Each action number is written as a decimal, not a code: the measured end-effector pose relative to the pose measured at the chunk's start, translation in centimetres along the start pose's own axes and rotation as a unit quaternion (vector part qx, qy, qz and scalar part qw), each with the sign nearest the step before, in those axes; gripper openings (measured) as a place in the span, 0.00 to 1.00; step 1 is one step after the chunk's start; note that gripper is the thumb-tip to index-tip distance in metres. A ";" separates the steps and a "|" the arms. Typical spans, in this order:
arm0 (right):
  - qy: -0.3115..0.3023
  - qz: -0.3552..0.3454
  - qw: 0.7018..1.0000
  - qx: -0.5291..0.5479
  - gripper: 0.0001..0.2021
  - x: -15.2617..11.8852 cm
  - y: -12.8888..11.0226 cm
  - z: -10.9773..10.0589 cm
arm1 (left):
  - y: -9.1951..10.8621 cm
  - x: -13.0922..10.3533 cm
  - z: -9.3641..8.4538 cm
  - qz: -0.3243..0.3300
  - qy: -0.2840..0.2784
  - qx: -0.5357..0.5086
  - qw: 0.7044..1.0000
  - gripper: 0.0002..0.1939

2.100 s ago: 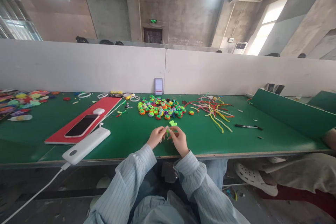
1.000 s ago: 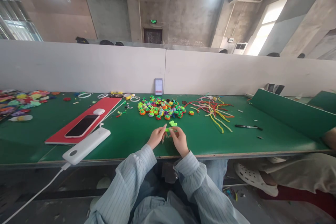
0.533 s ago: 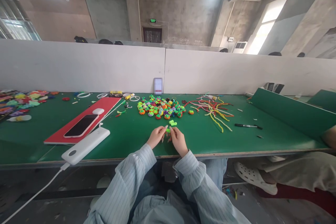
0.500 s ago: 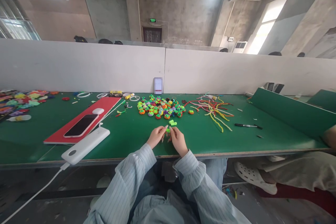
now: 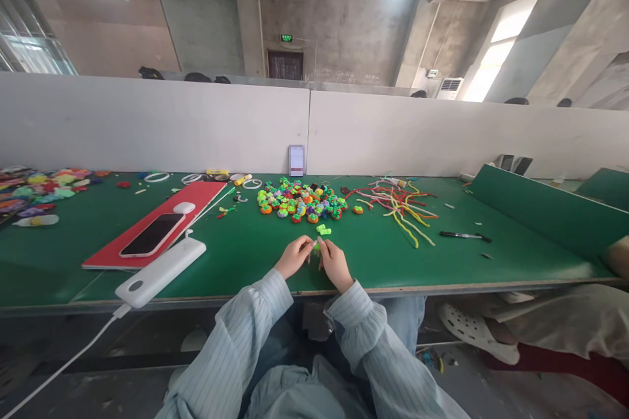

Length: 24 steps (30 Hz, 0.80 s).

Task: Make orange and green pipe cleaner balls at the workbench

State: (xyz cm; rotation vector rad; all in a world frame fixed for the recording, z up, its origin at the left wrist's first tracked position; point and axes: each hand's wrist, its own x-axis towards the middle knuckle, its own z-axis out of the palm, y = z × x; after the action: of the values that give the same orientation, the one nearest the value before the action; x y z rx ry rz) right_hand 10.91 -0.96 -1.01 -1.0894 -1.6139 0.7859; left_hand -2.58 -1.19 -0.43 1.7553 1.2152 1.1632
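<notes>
My left hand [image 5: 296, 256] and my right hand [image 5: 335, 263] meet fingertip to fingertip above the green table near its front edge. Between them they pinch a small bright green piece [image 5: 317, 246], mostly covered by the fingers; it looks like fuzzy pipe cleaner, though its exact shape is hidden. Just beyond the fingertips lie a few short bright green pieces [image 5: 323, 230] of the same colour. Farther back is a heap of small colourful fuzzy balls with green tops [image 5: 299, 200]. One orange and green ball [image 5: 358, 209] sits apart at the heap's right.
Loose red, yellow and pink pipe cleaners [image 5: 405, 209] lie right of the heap, with a black pen [image 5: 464, 236] beyond. At left are a red folder [image 5: 115, 247], a phone [image 5: 152, 234] and a cabled white power bank [image 5: 162, 272]. Another phone [image 5: 296, 160] leans on the white partition [image 5: 196, 121].
My fingertips have come slightly closer together and shifted around the green piece, which shows less clearly between them. The things on the table have stayed put.
</notes>
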 end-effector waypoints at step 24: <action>0.010 0.030 0.995 0.100 0.18 0.2 0.1 0.3 | 0.3 0.0 0.2 -0.039 0.031 -0.032 0.998 0.20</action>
State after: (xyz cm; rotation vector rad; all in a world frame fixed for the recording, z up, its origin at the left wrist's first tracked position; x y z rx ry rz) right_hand 10.61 -0.73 -1.15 -1.0021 -1.4578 0.9514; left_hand -2.29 -1.31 -0.29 1.6214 1.2588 1.2040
